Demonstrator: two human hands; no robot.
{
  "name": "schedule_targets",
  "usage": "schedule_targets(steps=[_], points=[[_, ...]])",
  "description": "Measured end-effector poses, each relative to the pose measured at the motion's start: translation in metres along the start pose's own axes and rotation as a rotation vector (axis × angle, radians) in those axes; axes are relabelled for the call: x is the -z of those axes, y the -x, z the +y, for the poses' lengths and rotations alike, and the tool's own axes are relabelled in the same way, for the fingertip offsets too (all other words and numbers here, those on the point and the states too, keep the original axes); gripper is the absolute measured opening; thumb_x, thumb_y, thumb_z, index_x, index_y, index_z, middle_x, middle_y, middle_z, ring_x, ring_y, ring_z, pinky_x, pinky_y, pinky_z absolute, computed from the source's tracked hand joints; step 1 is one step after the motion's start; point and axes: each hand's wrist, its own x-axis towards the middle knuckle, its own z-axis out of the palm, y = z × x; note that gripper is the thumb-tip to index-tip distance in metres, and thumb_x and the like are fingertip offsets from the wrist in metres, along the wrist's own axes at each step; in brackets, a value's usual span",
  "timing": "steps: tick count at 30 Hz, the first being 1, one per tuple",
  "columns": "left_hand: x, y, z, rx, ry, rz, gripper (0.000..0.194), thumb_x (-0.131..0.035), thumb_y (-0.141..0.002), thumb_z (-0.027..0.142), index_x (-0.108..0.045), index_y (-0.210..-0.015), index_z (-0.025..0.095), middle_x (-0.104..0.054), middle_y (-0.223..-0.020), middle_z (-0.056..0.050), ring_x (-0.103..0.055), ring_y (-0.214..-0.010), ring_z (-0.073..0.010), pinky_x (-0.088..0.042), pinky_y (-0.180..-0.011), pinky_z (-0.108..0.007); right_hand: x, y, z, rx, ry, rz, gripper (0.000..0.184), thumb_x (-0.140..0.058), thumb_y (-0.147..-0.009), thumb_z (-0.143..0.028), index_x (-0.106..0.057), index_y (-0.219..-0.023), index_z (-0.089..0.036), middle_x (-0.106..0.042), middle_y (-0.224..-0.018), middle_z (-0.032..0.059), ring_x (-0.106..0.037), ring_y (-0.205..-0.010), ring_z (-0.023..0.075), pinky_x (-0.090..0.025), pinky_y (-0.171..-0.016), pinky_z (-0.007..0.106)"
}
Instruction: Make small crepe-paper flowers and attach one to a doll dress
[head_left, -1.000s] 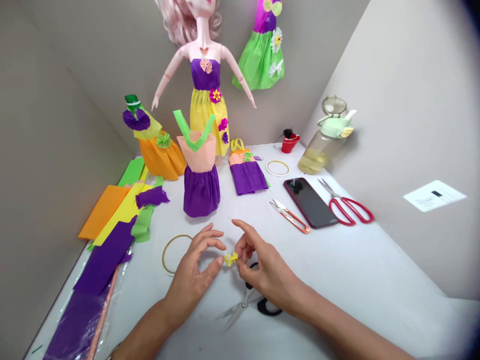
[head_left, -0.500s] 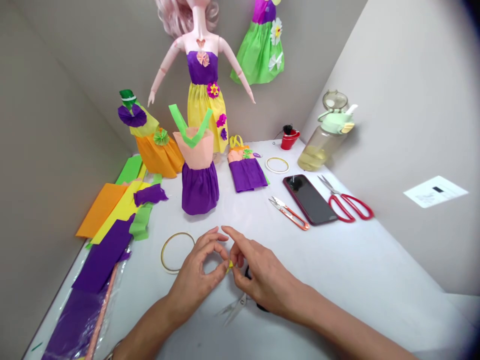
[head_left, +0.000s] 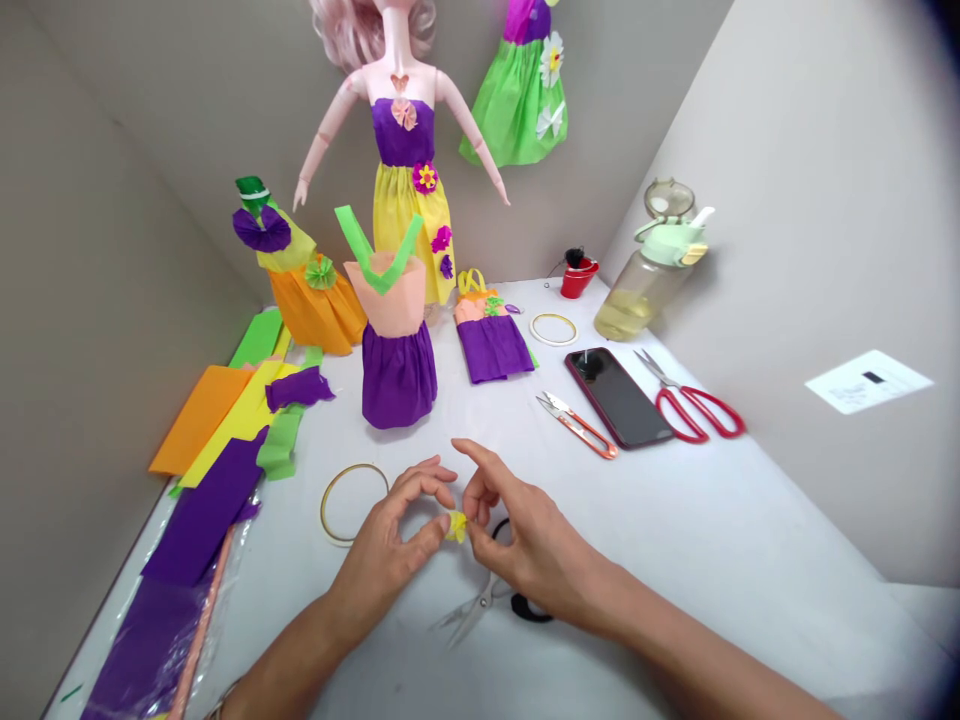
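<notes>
Pinching small yellow crepe flower [head_left: 456, 526] between L hand [head_left: 386, 530] and R hand [head_left: 529, 540], both grips closed on it. Farther back: red cup [head_left: 579, 280] w/ black stuff inside, bottle [head_left: 637, 312] w/ pale liquid. Partly under R hand: scissors [head_left: 469, 612]. Just beside L hand: gold ring [head_left: 354, 465].

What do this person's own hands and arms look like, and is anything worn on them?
The left hand and right hand are bare, with slim fingers and short nails; no gloves or rings are visible. Both forearms are bare, with no sleeves in view. At the bottom edge, the left wrist seems to wear a thin band, perhaps a bracelet, but it is too cut off to tell.
</notes>
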Motion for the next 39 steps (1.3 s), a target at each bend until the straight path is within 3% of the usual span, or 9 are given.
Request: schedule_targets(steps=[11,15,17,19,26,30,33,36,39], points=[[0.001,-0.001,0.000,0.017,0.041,-0.011,0.010,-0.060,-0.086,0.028,-0.056,-0.079,0.022,-0.056,-0.129,-0.007,-0.035,-0.139,-0.0285,-0.027,-0.112,-0.046,0.002,0.000,0.000,-0.019,-0.054,-0.003,0.078,-0.051,-0.079,-0.003,-0.025,-0.146,-0.031,-0.057,-0.090,-0.0014,-0.054,-0.080,0.0139,-0.047,-0.080,0.031],[0.003,-0.001,0.001,0.061,0.189,-0.052,0.016,-0.060,-0.087,0.034,-0.055,-0.081,0.020,-0.061,-0.097,-0.004,-0.059,-0.101,-0.0222,-0.045,-0.089,-0.033,0.004,-0.001,-0.003,-0.040,-0.087,0.028,0.074,-0.051,-0.078,-0.003,-0.029,-0.143,-0.031,-0.057,-0.087,-0.0021,-0.053,-0.077,0.0134,-0.047,-0.077,0.030],[0.002,-0.001,0.001,0.093,0.304,-0.102,0.018,-0.061,-0.087,0.036,-0.055,-0.082,0.019,-0.059,-0.082,-0.001,-0.058,-0.078,-0.0160,-0.047,-0.076,-0.027,0.004,-0.001,-0.004,-0.049,-0.098,0.037,0.073,-0.051,-0.078,-0.004,-0.030,-0.143,-0.031,-0.057,-0.087,-0.0020,-0.053,-0.077,0.0134,-0.047,-0.077,0.030],[0.001,-0.001,0.001,0.125,0.420,-0.140,0.019,-0.062,-0.087,0.036,-0.056,-0.084,0.018,-0.058,-0.078,0.000,-0.056,-0.070,-0.0134,-0.048,-0.069,-0.026,0.004,-0.001,-0.004,-0.053,-0.109,0.032,0.073,-0.051,-0.078,-0.004,-0.030,-0.143,-0.031,-0.057,-0.088,-0.0021,-0.054,-0.077,0.0133,-0.047,-0.076,0.030],[-0.003,-0.001,-0.001,0.160,0.638,-0.128,0.016,-0.064,-0.086,0.032,-0.058,-0.084,0.017,-0.057,-0.081,-0.001,-0.059,-0.077,-0.0155,-0.053,-0.068,-0.028,0.004,-0.001,-0.003,-0.056,-0.145,0.044,0.069,-0.051,-0.080,-0.006,-0.032,-0.142,-0.029,-0.059,-0.089,-0.0014,-0.055,-0.077,0.0133,-0.047,-0.077,0.030],[-0.002,-0.001,-0.002,0.139,0.628,-0.106,0.014,-0.064,-0.087,0.030,-0.059,-0.083,0.018,-0.056,-0.086,-0.002,-0.057,-0.079,-0.0150,-0.054,-0.070,-0.028,0.009,-0.002,-0.008,-0.068,-0.189,0.118,0.056,-0.052,-0.084,-0.011,-0.042,-0.137,-0.027,-0.060,-0.087,-0.0007,-0.054,-0.075,0.0134,-0.046,-0.068,0.027],[0.000,-0.001,-0.003,0.142,0.594,-0.066,0.015,-0.065,-0.086,0.031,-0.058,-0.083,0.018,-0.055,-0.088,-0.001,-0.056,-0.078,-0.0147,-0.054,-0.071,-0.029,0.014,-0.002,-0.011,-0.100,-0.239,0.167,0.035,-0.055,-0.085,-0.018,-0.058,-0.120,-0.024,-0.058,-0.079,-0.0008,-0.053,-0.074,0.0144,-0.045,-0.065,0.026],[0.002,-0.002,-0.003,0.129,0.548,-0.033,0.016,-0.064,-0.087,0.032,-0.058,-0.084,0.018,-0.055,-0.088,-0.001,-0.056,-0.077,-0.0140,-0.053,-0.073,-0.028,0.015,-0.003,-0.013,-0.130,-0.281,0.151,0.015,-0.061,-0.084,-0.022,-0.068,-0.097,-0.022,-0.056,-0.074,-0.0010,-0.052,-0.071,0.0139,-0.043,-0.065,0.027],[0.003,-0.001,-0.003,0.112,0.480,-0.031,0.017,-0.064,-0.087,0.033,-0.058,-0.085,0.018,-0.056,-0.087,0.000,-0.058,-0.076,-0.0131,-0.051,-0.074,-0.027,0.012,-0.004,-0.012,-0.134,-0.313,0.103,0.009,-0.063,-0.082,-0.019,-0.071,-0.087,-0.021,-0.054,-0.073,-0.0018,-0.051,-0.068,0.0124,-0.041,-0.062,0.025]])
